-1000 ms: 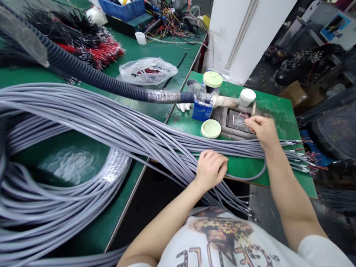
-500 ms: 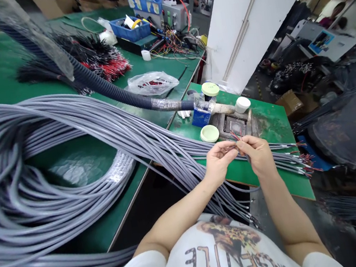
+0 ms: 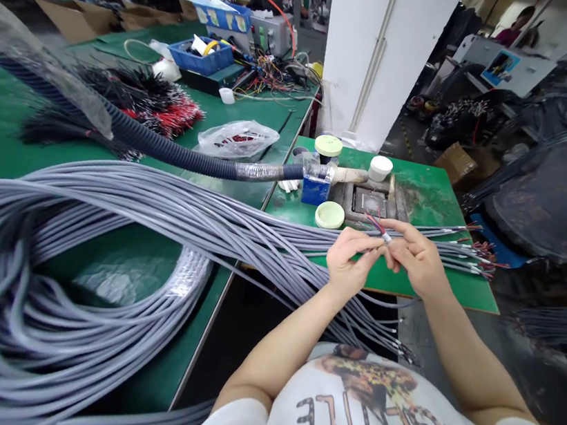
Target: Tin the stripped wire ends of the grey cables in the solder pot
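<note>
The stripped end of a grey cable (image 3: pixel 386 238) is held up over the green board, its thin red and blue wires (image 3: pixel 375 223) fanning away from me past a white band. My right hand (image 3: pixel 418 261) is closed around the cable just below that band, with the index finger bent over the top. My left hand (image 3: pixel 351 264) is closed too, its thumb and fingertips pinched together against the cable end from the left. Exactly what lies between the left fingertips is mostly hidden. Under both hands runs a bundle of grey cables (image 3: pixel 265 232) with stripped ends (image 3: pixel 483 259) at the right.
Beyond my hands stand a solder pot (image 3: pixel 369 200), a pale green dish (image 3: pixel 330 215), a white cup (image 3: pixel 380 168) and a blue box (image 3: pixel 315 189). A dark corrugated hose (image 3: pixel 176 150) crosses above the bench. Coiled cable (image 3: pixel 6 291) fills the left; a white pillar (image 3: pixel 364 34) rises behind.
The right hand's index finger has lifted and spread over the cable end, and the white band and wires now show more clearly. The left fingertips have shifted slightly toward the cable below the wires.
</note>
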Available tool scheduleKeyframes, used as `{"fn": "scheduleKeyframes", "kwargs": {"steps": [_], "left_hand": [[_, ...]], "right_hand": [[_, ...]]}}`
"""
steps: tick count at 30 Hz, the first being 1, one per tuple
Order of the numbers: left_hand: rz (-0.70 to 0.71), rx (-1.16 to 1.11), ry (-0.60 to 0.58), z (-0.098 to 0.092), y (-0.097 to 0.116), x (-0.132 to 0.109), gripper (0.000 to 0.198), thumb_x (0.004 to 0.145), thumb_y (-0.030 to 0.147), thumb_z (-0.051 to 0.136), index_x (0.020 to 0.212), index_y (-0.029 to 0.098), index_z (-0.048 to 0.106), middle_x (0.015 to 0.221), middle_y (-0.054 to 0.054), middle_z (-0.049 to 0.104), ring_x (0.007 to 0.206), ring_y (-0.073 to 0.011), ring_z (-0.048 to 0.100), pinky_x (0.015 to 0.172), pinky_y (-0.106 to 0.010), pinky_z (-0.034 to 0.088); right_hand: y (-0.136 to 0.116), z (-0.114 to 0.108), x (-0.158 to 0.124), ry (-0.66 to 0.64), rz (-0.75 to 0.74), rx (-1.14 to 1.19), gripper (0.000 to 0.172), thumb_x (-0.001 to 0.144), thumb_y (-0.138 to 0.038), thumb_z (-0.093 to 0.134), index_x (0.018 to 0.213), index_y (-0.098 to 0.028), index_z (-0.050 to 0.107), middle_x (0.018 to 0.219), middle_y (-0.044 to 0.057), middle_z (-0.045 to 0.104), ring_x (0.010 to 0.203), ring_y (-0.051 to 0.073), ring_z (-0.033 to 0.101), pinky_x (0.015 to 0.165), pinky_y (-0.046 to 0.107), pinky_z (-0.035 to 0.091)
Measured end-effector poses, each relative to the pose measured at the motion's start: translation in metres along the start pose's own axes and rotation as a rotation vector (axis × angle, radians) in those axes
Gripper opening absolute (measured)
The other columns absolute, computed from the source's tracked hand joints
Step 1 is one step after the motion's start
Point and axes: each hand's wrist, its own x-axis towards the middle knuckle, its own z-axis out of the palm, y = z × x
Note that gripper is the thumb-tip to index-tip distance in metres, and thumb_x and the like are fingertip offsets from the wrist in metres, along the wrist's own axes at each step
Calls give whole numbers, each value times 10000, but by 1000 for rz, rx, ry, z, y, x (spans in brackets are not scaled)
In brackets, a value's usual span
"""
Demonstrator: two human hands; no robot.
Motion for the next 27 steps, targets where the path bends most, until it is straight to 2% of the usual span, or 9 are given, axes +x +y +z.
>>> {"fn": "scheduleKeyframes", "kwargs": {"steps": [2, 4, 7, 9, 11, 14, 19, 23, 27], "left_hand": [[-194, -123, 71, 4, -2, -4, 248, 715, 240, 768, 960, 253, 730, 810, -15, 674, 730, -123, 592, 705, -261, 473], [-414, -311, 55, 8, -4, -7, 362, 722, 308, 765, 1073, 253, 692, 879, -26, 682, 790, -134, 609, 747, -266, 478], [-642, -511, -166, 11, -4, -12, 404, 777, 433, 693, 1091, 180, 692, 738, -36, 655, 690, -144, 605, 711, -291, 486], [-690, -520, -264, 11, -3, -13, 425, 804, 487, 640, 1033, 137, 714, 642, -27, 614, 592, -135, 567, 664, -300, 485], [-658, -448, -276, 9, -1, -12, 400, 806, 491, 635, 961, 136, 734, 699, -47, 645, 662, -156, 594, 723, -316, 493], [-590, -312, -304, 6, 1, -10, 332, 818, 457, 633, 891, 154, 747, 858, -77, 700, 882, -210, 632, 883, -344, 471], [-432, -138, -400, 5, -1, -15, 282, 833, 420, 622, 885, 174, 749, 951, -77, 710, 957, -231, 624, 926, -374, 459], [-315, -32, -413, 1, 2, -15, 226, 845, 373, 617, 883, 196, 752, 923, -73, 710, 949, -220, 605, 899, -356, 455], [-289, 47, -448, -6, 12, -4, 239, 871, 351, 584, 817, 186, 749, 811, -75, 708, 805, -185, 578, 827, -338, 451]], "right_hand": [[-1, 2, -3, 16, 6, 20, 457, 886, -383, 552, 1304, -216, 471, 576, -41, 570, 483, 108, 472, 475, 237, 392], [-1, 4, -6, 19, 20, 38, 494, 882, -376, 560, 1334, -224, 430, 581, -44, 578, 479, 107, 476, 468, 233, 391], [4, 6, -9, -1, 44, 55, 520, 870, -378, 578, 1339, -223, 413, 574, -52, 578, 478, 110, 497, 463, 229, 398], [8, 2, -9, -31, 49, 17, 500, 863, -377, 590, 1316, -223, 444, 608, -41, 604, 519, 122, 546, 499, 243, 433], [7, -6, -7, -17, 4, -112, 411, 857, -368, 603, 1235, -223, 536, 701, -10, 649, 615, 143, 601, 591, 278, 476], [-3, -16, 0, 79, -171, -383, 220, 850, -351, 615, 1011, -213, 672, 807, 31, 675, 753, 173, 615, 724, 326, 476], [-31, -9, 13, 4, -351, -603, 107, 823, -300, 643, 830, -207, 694, 780, 38, 661, 760, 178, 568, 702, 320, 443], [-37, 4, 18, 30, -396, -605, 183, 838, -234, 598, 670, -201, 662, 641, 11, 595, 648, 149, 514, 650, 308, 405], [-25, 8, 28, 198, -270, -347, 250, 822, -237, 607, 583, -190, 663, 562, -8, 535, 554, 125, 479, 552, 282, 365]]}}
